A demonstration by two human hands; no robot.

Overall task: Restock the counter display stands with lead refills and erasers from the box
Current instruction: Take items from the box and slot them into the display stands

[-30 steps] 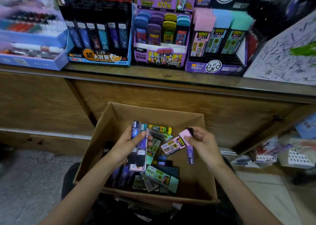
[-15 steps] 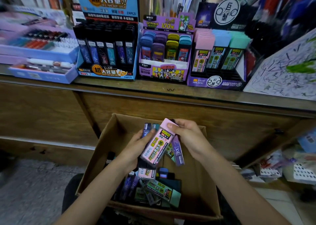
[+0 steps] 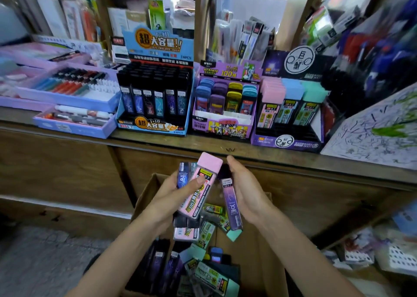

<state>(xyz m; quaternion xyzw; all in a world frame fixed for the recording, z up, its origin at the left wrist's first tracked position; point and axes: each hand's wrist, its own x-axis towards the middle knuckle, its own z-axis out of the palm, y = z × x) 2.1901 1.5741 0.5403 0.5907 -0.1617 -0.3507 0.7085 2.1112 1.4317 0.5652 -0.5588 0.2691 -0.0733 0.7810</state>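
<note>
My left hand [image 3: 171,197] grips a fan of lead refill cases above the cardboard box [image 3: 268,251]; a pink-capped case [image 3: 200,186] lies on top, with dark cases behind it. A purple lead refill case [image 3: 231,203] rests in my right hand [image 3: 246,195], fingers curled round it. Several more refill cases [image 3: 203,272] lie loose in the box. On the counter stand three displays: a blue stand of dark refill tubes [image 3: 155,100], a purple stand with coloured cases [image 3: 225,102], and a dark stand with pink, blue and green cases [image 3: 291,109].
Lilac trays of pens [image 3: 67,93] sit at the counter's left. A scribbled paper pad [image 3: 374,136] leans at the right. The wooden counter edge [image 3: 230,150] runs just beyond my hands. Shelves of stationery fill the background, and clutter lies on the floor at the right.
Both hands have risen out of the box toward the counter edge. The pink-capped case passed from my right hand into my left hand's bundle. My view tilted up, showing more of the shelves.
</note>
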